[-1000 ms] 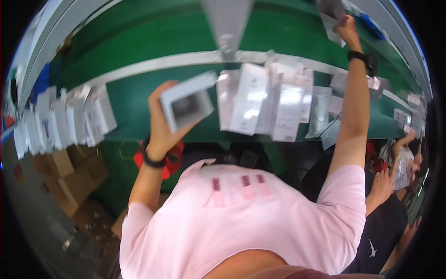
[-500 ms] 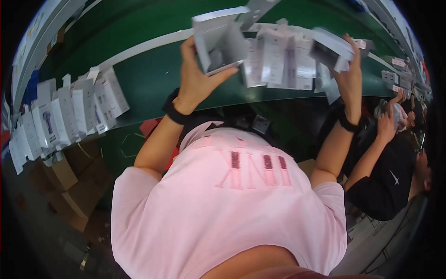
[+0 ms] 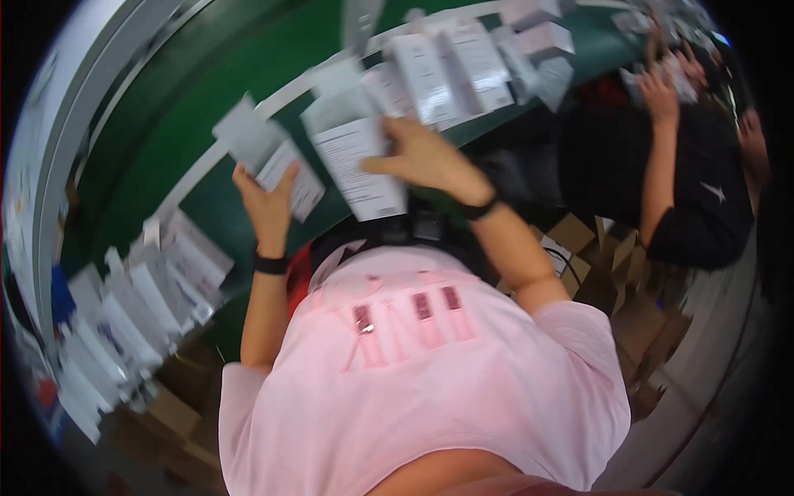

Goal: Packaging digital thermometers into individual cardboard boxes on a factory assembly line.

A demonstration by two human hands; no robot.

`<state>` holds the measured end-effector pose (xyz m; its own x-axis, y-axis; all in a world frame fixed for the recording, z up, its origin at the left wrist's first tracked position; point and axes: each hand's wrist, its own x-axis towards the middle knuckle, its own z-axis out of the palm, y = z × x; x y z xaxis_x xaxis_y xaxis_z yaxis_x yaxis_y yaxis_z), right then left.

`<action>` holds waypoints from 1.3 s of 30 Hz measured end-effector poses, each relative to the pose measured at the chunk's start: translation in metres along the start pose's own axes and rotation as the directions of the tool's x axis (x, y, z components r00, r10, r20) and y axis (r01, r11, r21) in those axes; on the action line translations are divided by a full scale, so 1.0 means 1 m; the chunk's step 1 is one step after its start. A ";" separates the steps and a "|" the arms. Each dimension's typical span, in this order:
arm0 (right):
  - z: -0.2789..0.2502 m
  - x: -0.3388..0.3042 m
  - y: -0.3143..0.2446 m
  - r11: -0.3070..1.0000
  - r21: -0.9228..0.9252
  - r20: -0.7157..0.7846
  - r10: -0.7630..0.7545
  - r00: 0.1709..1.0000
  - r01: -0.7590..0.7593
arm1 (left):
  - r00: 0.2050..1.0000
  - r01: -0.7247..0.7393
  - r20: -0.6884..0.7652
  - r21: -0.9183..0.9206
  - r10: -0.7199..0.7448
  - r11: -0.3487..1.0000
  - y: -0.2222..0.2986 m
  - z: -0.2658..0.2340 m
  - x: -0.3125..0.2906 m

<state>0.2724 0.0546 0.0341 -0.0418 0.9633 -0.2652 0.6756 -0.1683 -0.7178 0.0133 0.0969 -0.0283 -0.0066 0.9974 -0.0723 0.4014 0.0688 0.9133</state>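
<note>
My left hand [image 3: 269, 211] grips a white carton [image 3: 295, 180] by its sides, thumb on the near side. A pale flap stands up at that carton's far end. My right hand [image 3: 430, 165] is closed around the right edge of a second white carton [image 3: 357, 165], which has fine print on its face and raised flaps at its far end. Both cartons are tilted at the near edge of the green bench [image 3: 240, 194], a small gap between them. What lies inside either one is hidden.
At left, a row of white cartons [image 3: 136, 302] leans along the bench edge. More cartons [image 3: 426, 78] stand beyond my right hand, near clear plastic pieces [image 3: 552, 81]. A co-worker in a black shirt [image 3: 662, 178] sits at right. Brown cardboard boxes [image 3: 571, 236] are below the bench.
Both hands have moved left and nearer with their cartons. The cartons have turned from showing their open ends to showing printed faces. My view has swung left.
</note>
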 end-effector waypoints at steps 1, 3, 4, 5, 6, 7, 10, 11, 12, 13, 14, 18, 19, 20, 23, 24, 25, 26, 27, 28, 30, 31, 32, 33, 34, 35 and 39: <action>0.016 0.016 0.006 0.994 0.104 -0.001 0.028 1.000 -0.028 | 0.986 0.156 0.056 -0.031 -0.155 0.987 -0.024 0.006 0.007; 0.056 0.044 0.033 0.995 0.015 -0.021 0.100 0.995 -0.100 | 0.956 0.243 0.191 -0.100 -0.221 0.965 -0.061 0.023 0.017; 0.070 0.050 0.037 0.987 -0.136 -0.144 0.062 0.988 -0.081 | 0.905 0.361 0.292 -0.138 -0.311 0.922 -0.071 0.033 0.021; 0.080 0.046 0.037 0.955 -0.285 -0.252 0.011 0.968 -0.085 | 0.902 0.357 0.307 -0.133 -0.304 0.925 -0.072 0.046 0.021; 0.059 0.032 0.015 0.958 -0.283 -0.186 -0.018 0.982 -0.036 | 0.915 0.306 0.292 -0.050 -0.279 0.951 -0.073 0.057 0.020; 0.032 0.014 -0.002 0.991 -0.124 -0.181 -0.070 0.981 0.048 | 0.927 0.251 0.280 0.034 -0.250 0.967 -0.074 0.067 0.021; -0.063 -0.026 0.003 0.992 0.104 -0.326 0.107 0.939 -0.077 | 0.950 0.181 0.223 0.185 -0.220 0.966 -0.066 0.086 0.014; -0.096 -0.026 0.023 0.963 0.181 -0.486 0.264 0.833 -0.199 | 0.910 0.276 0.285 0.126 -0.301 0.953 -0.051 0.088 0.015; -0.114 -0.026 0.072 0.967 0.192 -0.680 0.256 0.687 -0.170 | 0.909 0.278 0.283 0.135 -0.306 0.951 -0.047 0.089 0.014; -0.134 -0.022 0.117 0.958 0.093 -0.764 0.244 0.598 -0.273 | 0.919 0.246 0.255 0.221 -0.300 0.944 -0.044 0.090 0.012; -0.143 -0.018 0.172 0.947 0.006 -0.755 0.215 0.619 -0.321 | 0.929 0.211 0.234 0.302 -0.286 0.930 -0.041 0.093 0.012; -0.141 0.031 0.285 0.867 -0.285 -0.782 0.036 0.622 -0.408 | 0.972 0.081 0.170 0.403 -0.161 0.911 -0.002 0.088 -0.002; -0.145 0.042 0.306 0.788 -0.301 -0.769 0.132 0.625 -0.537 | 0.966 0.078 0.200 0.381 -0.165 0.921 0.011 0.088 -0.006; -0.146 0.049 0.322 0.693 -0.321 -0.753 0.227 0.618 -0.646 | 0.959 0.081 0.225 0.363 -0.172 0.928 0.019 0.085 -0.012; -0.150 0.059 0.342 0.637 -0.300 -0.610 0.444 0.656 -0.710 | 0.971 0.055 0.193 0.390 -0.141 0.919 0.036 0.080 -0.022; -0.154 0.059 0.349 0.638 -0.305 -0.567 0.475 0.673 -0.707 | 0.972 0.062 0.196 0.329 -0.132 0.942 0.040 0.079 -0.024; -0.158 0.056 0.356 0.679 -0.300 -0.531 0.465 0.708 -0.670 | 0.972 0.065 0.203 0.263 -0.121 0.963 0.044 0.080 -0.024; -0.160 0.047 0.365 0.676 -0.302 -0.530 0.467 0.708 -0.672 | 0.971 0.067 0.205 0.262 -0.123 0.963 0.051 0.081 -0.026; -0.162 0.038 0.372 0.728 -0.265 -0.553 0.423 0.718 -0.632 | 0.972 0.056 0.207 0.238 -0.107 0.970 0.058 0.083 -0.026; -0.165 0.029 0.379 0.774 -0.227 -0.581 0.380 0.720 -0.591 | 0.973 0.041 0.215 0.210 -0.087 0.977 0.065 0.086 -0.024; -0.152 0.005 0.348 0.920 -0.077 -0.735 0.209 0.646 -0.385 | 0.975 0.024 0.211 0.186 -0.064 0.982 0.075 0.081 -0.029; -0.152 -0.008 0.322 0.966 0.034 -0.770 0.190 0.609 -0.258 | 0.975 -0.004 0.220 0.159 -0.032 0.987 0.079 0.080 -0.029; -0.146 -0.020 0.289 0.969 0.216 -0.787 0.245 0.567 -0.118 | 0.975 -0.008 0.222 0.149 -0.025 0.989 0.082 0.081 -0.028; -0.138 -0.033 0.254 0.923 0.383 -0.788 0.308 0.533 0.032 | 0.971 -0.039 0.238 0.065 0.022 0.997 0.086 0.082 -0.029; -0.132 -0.044 0.225 0.970 0.234 -0.832 0.166 0.530 0.063 | 0.967 -0.067 0.245 -0.015 0.069 0.998 0.094 0.082 -0.033; -0.126 -0.050 0.199 0.992 0.082 -0.850 0.019 0.526 0.097 | 0.949 -0.083 0.296 -0.097 0.109 0.992 0.105 0.083 -0.033; -0.079 -0.062 0.112 0.827 0.251 -0.844 -0.068 0.532 0.503 | 0.773 -0.312 0.463 -0.319 0.434 0.895 0.132 0.095 -0.024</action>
<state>0.4087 -0.0076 0.0208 0.5532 0.7006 0.4507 0.3537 0.2924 -0.8885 0.1534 0.0797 0.0561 0.5929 0.7901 0.1554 0.0689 -0.2421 0.9678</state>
